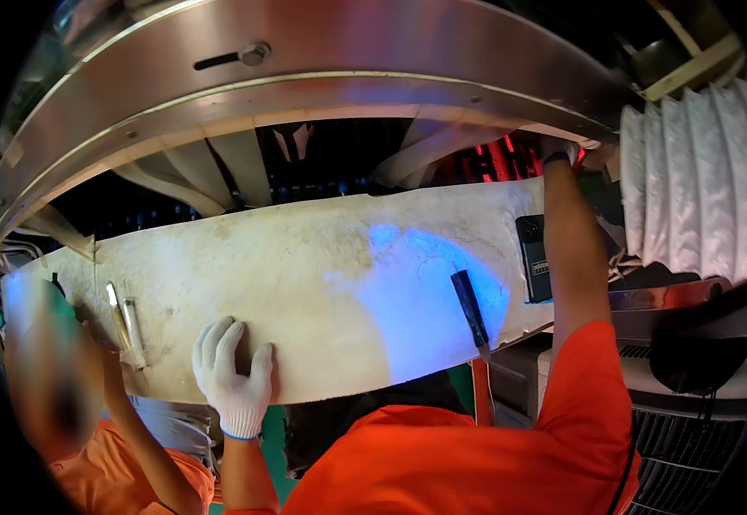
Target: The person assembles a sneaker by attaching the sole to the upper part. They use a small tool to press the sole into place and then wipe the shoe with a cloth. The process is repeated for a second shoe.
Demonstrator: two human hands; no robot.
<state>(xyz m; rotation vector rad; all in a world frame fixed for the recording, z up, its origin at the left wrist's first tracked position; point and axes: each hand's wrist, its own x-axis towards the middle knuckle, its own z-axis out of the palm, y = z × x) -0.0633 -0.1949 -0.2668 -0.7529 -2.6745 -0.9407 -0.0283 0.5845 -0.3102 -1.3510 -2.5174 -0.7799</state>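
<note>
Left hand (234, 373): Although it lies palm down on the counter (296, 257), left of the middle and with its wrist at the front edge, the white-gloved hand has its fingers loosely spread and appears to grip nothing.
Right hand (571, 153): stretched beyond the counter's far right corner, beneath the metal hood (373, 60); mostly hidden, so how far open it is, or what it has hold of, cannot be told.
Red-lit slots (504, 159): behind the far edge, near that corner and close to the right hand; contact cannot be made out.
Phone (535, 257): dark, at the right edge, just beside the right forearm (575, 249).
Dark-handled tool (468, 305): near the front right corner, its handle over blue light, its thin metal end jutting past the front edge.
Slim tools (118, 313): side by side near the left end.
Co-worker (146, 455): orange-clad, at the front left corner.
White ribbed duct (704, 184): beyond the right edge.
Likely trouble: a sweep of the forearm could push the phone off; leaning in could catch the jutting metal end and tip the tool down; the right hand could be pinched or burned if the slots move or run hot, which the view leaves unsettled.
</note>
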